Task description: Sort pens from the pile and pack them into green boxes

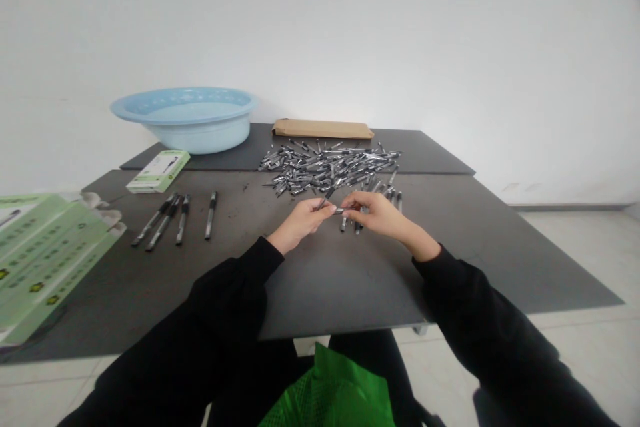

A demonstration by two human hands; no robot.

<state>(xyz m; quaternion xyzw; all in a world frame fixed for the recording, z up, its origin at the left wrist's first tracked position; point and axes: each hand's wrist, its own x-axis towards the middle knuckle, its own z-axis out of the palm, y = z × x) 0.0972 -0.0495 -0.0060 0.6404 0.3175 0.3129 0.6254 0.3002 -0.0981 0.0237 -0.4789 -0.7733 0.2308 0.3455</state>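
My left hand (304, 221) is closed on a pen (327, 196), its dark end pointing up and away. Close beside it, my right hand (373, 212) pinches a small silvery pen part (339, 211) between the two hands; whether this piece joins the pen is too small to tell. Just beyond the hands lies a large heap of silver and black pens (330, 167). Several loose pens (359, 225) lie under and around my right hand, partly hidden by it. Off to the left, several capped pens (183, 219) rest apart on the dark table (320, 293).
A light blue basin (200, 137) stands at the back left, with a small green and white box (159, 172) in front. A large green carton (45, 253) occupies the left edge. Behind the heap lies a flat brown cardboard piece (323, 129). Something green (335, 393) covers my lap.
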